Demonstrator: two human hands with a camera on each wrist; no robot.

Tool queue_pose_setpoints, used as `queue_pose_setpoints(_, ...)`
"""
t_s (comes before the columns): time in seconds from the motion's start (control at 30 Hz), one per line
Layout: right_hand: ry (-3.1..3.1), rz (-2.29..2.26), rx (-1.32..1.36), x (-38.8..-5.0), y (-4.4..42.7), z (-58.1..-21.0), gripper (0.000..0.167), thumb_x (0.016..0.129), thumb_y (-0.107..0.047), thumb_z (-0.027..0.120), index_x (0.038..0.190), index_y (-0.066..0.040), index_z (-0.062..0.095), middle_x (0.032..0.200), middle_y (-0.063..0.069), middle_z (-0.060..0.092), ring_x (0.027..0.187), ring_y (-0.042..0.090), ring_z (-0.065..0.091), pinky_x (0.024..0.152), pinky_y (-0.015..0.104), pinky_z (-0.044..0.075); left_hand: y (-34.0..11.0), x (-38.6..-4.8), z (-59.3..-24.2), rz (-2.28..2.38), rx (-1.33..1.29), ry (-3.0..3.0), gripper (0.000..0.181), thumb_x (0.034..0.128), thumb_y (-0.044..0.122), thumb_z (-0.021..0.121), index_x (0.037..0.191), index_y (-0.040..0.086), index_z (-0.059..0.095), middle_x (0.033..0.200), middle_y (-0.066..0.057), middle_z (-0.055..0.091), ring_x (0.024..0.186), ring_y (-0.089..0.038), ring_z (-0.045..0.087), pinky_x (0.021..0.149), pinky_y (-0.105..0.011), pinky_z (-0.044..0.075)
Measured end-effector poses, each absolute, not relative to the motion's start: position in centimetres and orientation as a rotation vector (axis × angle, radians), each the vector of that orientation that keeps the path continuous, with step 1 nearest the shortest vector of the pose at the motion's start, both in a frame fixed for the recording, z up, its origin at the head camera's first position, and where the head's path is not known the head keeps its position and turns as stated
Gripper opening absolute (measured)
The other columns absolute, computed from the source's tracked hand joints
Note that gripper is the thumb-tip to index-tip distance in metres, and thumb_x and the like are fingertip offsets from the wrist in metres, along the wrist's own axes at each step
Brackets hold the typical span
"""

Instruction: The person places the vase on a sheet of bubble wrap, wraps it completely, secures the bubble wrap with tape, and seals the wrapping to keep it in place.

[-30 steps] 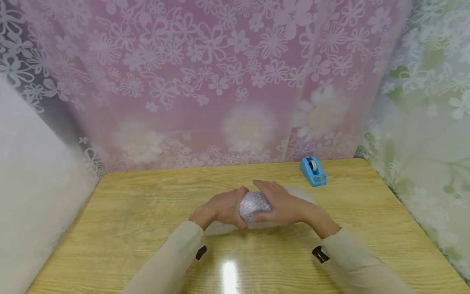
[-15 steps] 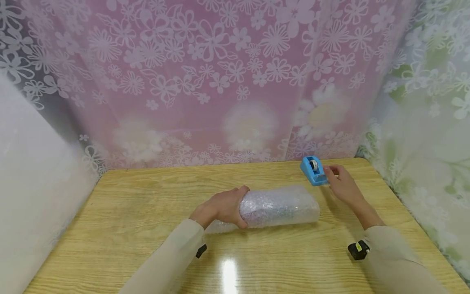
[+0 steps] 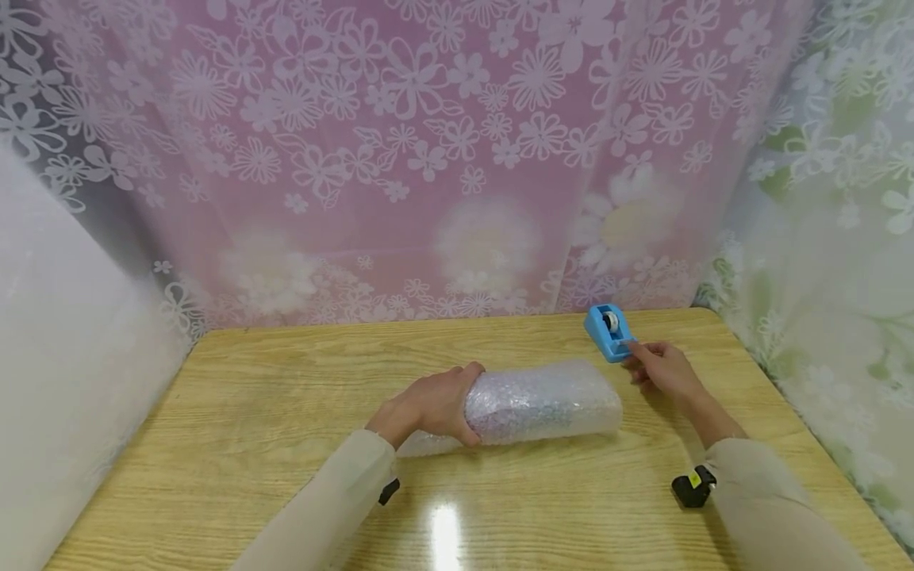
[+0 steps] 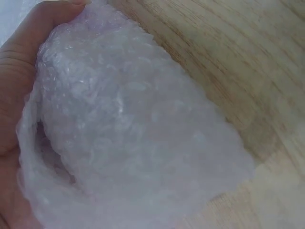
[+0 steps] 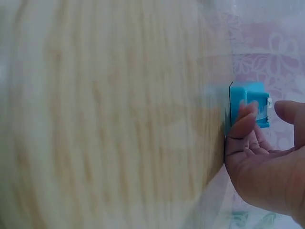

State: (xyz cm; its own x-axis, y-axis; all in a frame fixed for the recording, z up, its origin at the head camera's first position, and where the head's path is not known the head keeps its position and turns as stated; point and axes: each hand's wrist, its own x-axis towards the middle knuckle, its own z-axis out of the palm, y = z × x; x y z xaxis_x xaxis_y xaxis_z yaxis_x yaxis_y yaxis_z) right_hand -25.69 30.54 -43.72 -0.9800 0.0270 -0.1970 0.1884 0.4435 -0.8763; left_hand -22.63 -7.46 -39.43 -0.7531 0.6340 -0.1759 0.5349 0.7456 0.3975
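A bubble-wrapped roll (image 3: pixel 546 400) lies across the middle of the table, with a faint purple and green tint showing through. My left hand (image 3: pixel 437 404) grips its left part, thumb on the near side and fingers over the top. Loose bubble wrap (image 4: pixel 143 143) spreads below that hand in the left wrist view. At the back right stands a blue tape dispenser (image 3: pixel 609 333) with a white roll of tape (image 3: pixel 610 321). My right hand (image 3: pixel 664 370) is at its cutter end. The right wrist view shows its thumb (image 5: pixel 287 112) apart from the bent fingers, no tape visible between them.
The wooden table (image 3: pixel 286 373) ends at a pink flowered curtain (image 3: pixel 400 159) behind. A pale flowered curtain (image 3: pixel 835 238) hangs along the right side. Black wrist cameras sit under both sleeves.
My right hand has left the wrapped roll and gone right and back to the tape dispenser, then shifted slightly nearer its front. The left hand keeps its hold.
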Motion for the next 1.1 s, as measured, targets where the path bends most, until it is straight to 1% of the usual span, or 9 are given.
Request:
queue_pose_setpoints(0.07, 2.534, -1.552, 0.19, -25.67, 30.47, -43.69, 0.069, 0.099, -0.048, 0.042, 0.127, 0.015, 0.04, 0.088, 0.008, 0.06, 0.069, 0.013, 0.056, 0.061, 0.028, 0.05, -7.47, -22.62, -39.47, 0.47, 0.908, 2.649, 0.082, 0.0629, 0.042, 0.084, 0.129, 0.021, 0.041, 0.111, 0.004, 0.052, 0.094, -0.011, 0.053, 0.075, -0.031, 0.049)
queue_pose_setpoints(0.17, 2.568, -1.499, 0.193, -25.65, 30.51, -43.7, 0.062, 0.099, -0.047, 0.041, 0.118, 0.011, 0.045, 0.08, 0.005, 0.053, 0.066, 0.014, 0.05, 0.059, 0.028, 0.045, -7.46, -22.6, -39.56, 0.478, 0.906, 2.651, 0.082, 0.0628, 0.042, 0.084, 0.13, 0.021, 0.041, 0.111, 0.004, 0.052, 0.094, -0.011, 0.053, 0.075, -0.031, 0.049)
queue_pose_setpoints(0.3, 2.585, -1.474, 0.202, -25.65, 30.64, -43.79, 0.052, 0.1, -0.043, 0.043, 0.11, 0.008, 0.049, 0.076, 0.003, 0.048, 0.064, 0.015, 0.046, 0.058, 0.029, 0.042, -7.45, -22.59, -39.65, 0.486, 0.907, 2.654, 0.083, 0.063, 0.042, 0.084, 0.13, 0.021, 0.04, 0.111, 0.003, 0.052, 0.094, -0.011, 0.053, 0.075, -0.031, 0.049)
queue_pose_setpoints(0.47, 2.545, -1.533, 0.206, -25.76, 30.72, -43.91, 0.051, 0.099, -0.041, 0.045, 0.111, 0.008, 0.051, 0.077, 0.001, 0.047, 0.064, 0.012, 0.044, 0.057, 0.027, 0.041, -7.54, -22.56, -39.7, 0.49, 0.9, 2.656, 0.083, 0.0636, 0.042, 0.083, 0.131, 0.02, 0.039, 0.112, 0.003, 0.052, 0.094, -0.011, 0.054, 0.074, -0.031, 0.049)
queue_pose_setpoints(0.7, 2.504, -1.548, 0.178, -25.74, 30.68, -44.0, 0.056, 0.101, -0.043, 0.04, 0.118, 0.009, 0.05, 0.076, 0.002, 0.049, 0.063, 0.01, 0.047, 0.057, 0.025, 0.045, -7.7, -22.52, -39.76, 0.503, 0.891, 2.658, 0.083, 0.0636, 0.041, 0.083, 0.131, 0.02, 0.039, 0.113, 0.002, 0.052, 0.094, -0.012, 0.054, 0.074, -0.032, 0.049)
queue_pose_setpoints(0.9, 2.469, -1.617, 0.145, -25.8, 30.66, -44.28, 0.049, 0.101, -0.036, 0.043, 0.111, 0.011, 0.051, 0.08, 0.002, 0.054, 0.065, 0.009, 0.05, 0.058, 0.024, 0.047, -7.77, -22.46, -39.7, 0.503, 0.893, 2.666, 0.084, 0.0631, 0.04, 0.084, 0.131, 0.019, 0.039, 0.112, 0.002, 0.052, 0.094, -0.012, 0.054, 0.074, -0.032, 0.049)
queue_pose_setpoints(1.1, 2.376, -1.705, 0.14, -25.97, 30.91, -44.33, 0.045, 0.101, -0.032, 0.045, 0.114, 0.011, 0.05, 0.087, 0.002, 0.058, 0.067, 0.009, 0.054, 0.061, 0.025, 0.051, -7.85, -22.52, -39.73, 0.511, 0.905, 2.662, 0.083, 0.0627, 0.041, 0.083, 0.131, 0.02, 0.039, 0.112, 0.003, 0.052, 0.094, -0.012, 0.053, 0.074, -0.031, 0.049)
